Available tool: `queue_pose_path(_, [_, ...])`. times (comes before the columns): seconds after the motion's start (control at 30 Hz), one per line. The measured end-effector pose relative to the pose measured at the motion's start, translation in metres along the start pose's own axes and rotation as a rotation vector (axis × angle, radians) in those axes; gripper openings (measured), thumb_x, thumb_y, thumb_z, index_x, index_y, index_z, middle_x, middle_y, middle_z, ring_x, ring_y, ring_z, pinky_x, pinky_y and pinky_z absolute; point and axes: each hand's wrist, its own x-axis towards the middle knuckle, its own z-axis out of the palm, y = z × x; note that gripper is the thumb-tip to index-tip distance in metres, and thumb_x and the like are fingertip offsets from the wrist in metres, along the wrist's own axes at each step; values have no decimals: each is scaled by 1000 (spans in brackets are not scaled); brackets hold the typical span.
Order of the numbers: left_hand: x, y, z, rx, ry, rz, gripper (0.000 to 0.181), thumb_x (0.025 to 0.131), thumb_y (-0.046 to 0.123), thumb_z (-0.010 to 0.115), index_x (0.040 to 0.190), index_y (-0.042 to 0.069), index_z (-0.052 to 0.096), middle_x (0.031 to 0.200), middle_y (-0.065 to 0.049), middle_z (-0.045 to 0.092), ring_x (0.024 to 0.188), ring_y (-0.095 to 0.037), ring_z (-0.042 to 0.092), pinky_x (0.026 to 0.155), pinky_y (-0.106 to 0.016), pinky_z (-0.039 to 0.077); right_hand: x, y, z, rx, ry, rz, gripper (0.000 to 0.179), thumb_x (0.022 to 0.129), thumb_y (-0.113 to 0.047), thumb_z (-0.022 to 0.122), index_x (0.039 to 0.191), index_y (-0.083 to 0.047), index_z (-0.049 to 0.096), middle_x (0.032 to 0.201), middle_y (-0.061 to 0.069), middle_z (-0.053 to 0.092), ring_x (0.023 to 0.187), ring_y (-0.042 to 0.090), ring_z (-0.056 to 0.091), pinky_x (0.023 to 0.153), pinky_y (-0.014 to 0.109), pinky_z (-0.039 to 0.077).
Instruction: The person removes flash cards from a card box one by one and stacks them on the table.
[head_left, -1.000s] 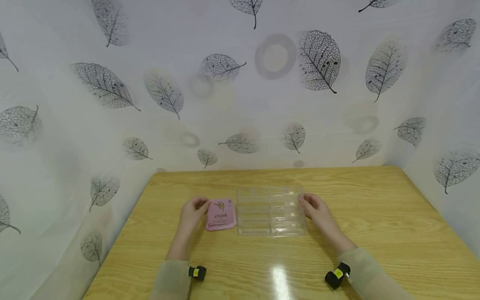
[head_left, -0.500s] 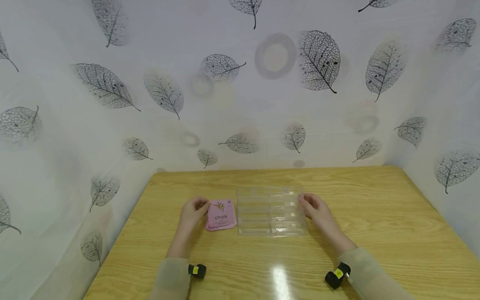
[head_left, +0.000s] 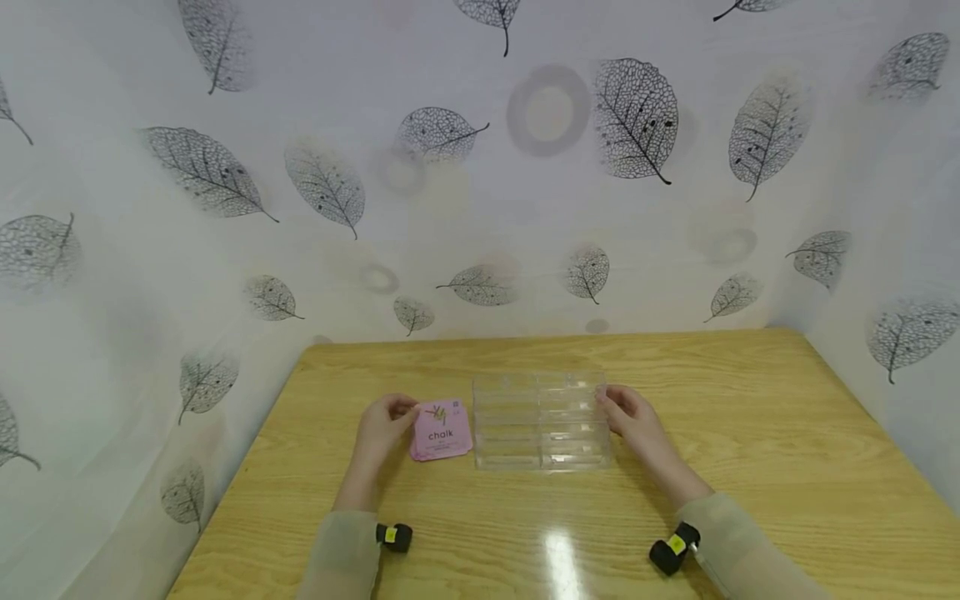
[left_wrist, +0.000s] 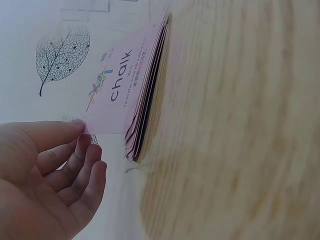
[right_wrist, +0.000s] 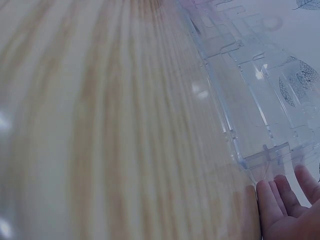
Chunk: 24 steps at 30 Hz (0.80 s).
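Note:
A stack of pink cards [left_wrist: 145, 95] lies on the table, its top card [head_left: 441, 425] printed with "chalk" and a drawing of coloured sticks. At the upper left corner of that card, my left hand [head_left: 384, 425] pinches it between thumb and index finger. That corner stands a little off the pile in the left wrist view, and the other fingers curl loosely beneath. Just right of the cards is a clear plastic tray [head_left: 510, 421] with several compartments in two columns. My right hand [head_left: 632, 414] grips its right edge near the far corner with thumb and fingertips.
A wooden table [head_left: 750, 433] lies under everything. Behind it and along both sides hangs a white cloth [head_left: 480, 208] with grey leaf prints. Black wrist cameras sit on both sleeves.
The top card has shifted very slightly left and towards me over the pile with my left hand. My right hand and the tray keep their places; the head view tilts slightly.

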Motion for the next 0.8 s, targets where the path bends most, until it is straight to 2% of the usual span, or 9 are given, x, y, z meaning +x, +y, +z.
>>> queue_pose_path(0.27, [0, 2, -1, -19, 7, 5, 20, 99, 8, 71, 116, -2, 72, 108, -19, 73, 99, -28, 67, 92, -42, 59, -1, 0, 0, -1, 5, 2, 58, 114, -38, 50, 152, 5, 45, 153, 29, 52, 141, 38, 53, 100, 27, 57])
queue_pose_path(0.53, [1, 0, -1, -66, 2, -17, 21, 98, 5, 71, 118, -2, 72, 112, -20, 73, 102, -30, 69, 98, -45, 59, -1, 1, 0, 4, 3, -1, 59, 113, -38, 50, 153, 5, 45, 154, 29, 52, 140, 38, 53, 95, 24, 57])
queue_pose_path(0.8, [4, 0, -4, -60, 4, -4, 19, 99, 6, 69, 116, -1, 73, 111, -19, 74, 100, -28, 68, 94, -39, 58, -2, 1, 0, 9, 4, 2, 57, 113, -38, 51, 152, 3, 47, 153, 27, 53, 139, 36, 54, 94, 23, 56])
